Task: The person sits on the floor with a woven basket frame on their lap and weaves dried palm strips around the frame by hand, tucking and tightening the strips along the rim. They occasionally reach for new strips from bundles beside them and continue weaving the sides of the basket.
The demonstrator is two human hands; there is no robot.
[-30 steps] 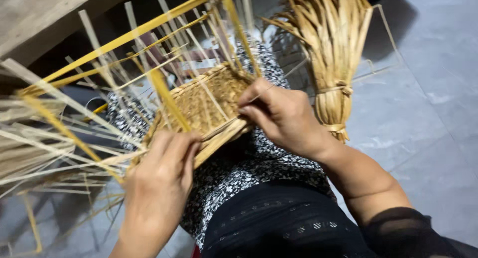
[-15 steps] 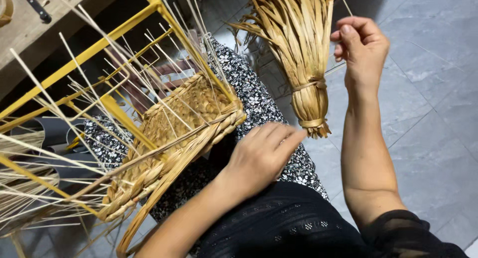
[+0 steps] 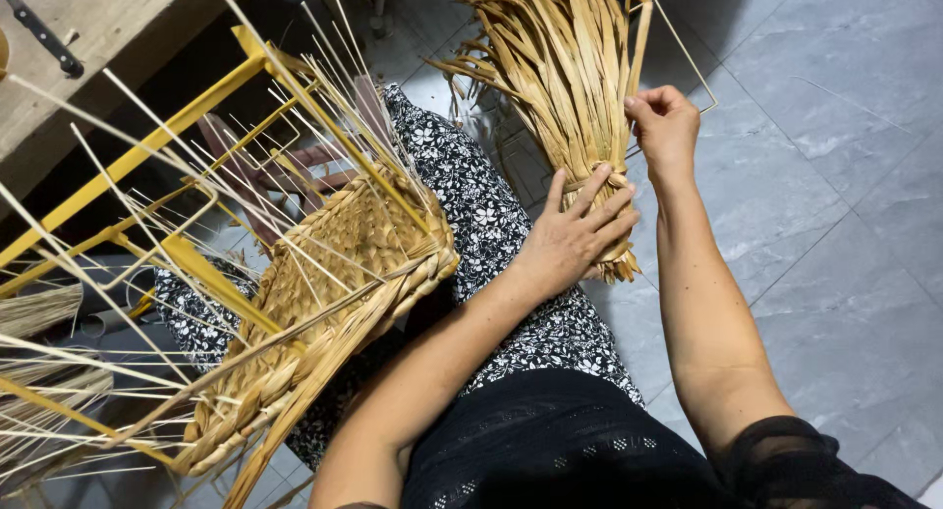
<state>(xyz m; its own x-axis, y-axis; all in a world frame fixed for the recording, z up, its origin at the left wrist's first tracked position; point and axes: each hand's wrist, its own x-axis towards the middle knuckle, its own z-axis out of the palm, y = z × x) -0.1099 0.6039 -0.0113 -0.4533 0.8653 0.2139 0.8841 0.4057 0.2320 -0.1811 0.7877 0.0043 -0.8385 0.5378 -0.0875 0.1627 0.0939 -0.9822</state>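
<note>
While the left hand (image 3: 580, 236) clamps the tied waist of the straw bundle (image 3: 575, 96), standing upright on the floor beside the knee, the right hand (image 3: 668, 126) pinches one strip (image 3: 640, 42) at its right edge; the half-woven basket (image 3: 334, 293) rests on the lap, left.

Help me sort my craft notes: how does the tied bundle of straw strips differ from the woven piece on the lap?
The bundle is loose strips tied near its lower end, fanning upward; the woven piece is plaited tight on a yellow frame. The bundle stands by the knee, gripped by the left hand; the woven piece lies untouched. Both are the same tan straw.
</note>
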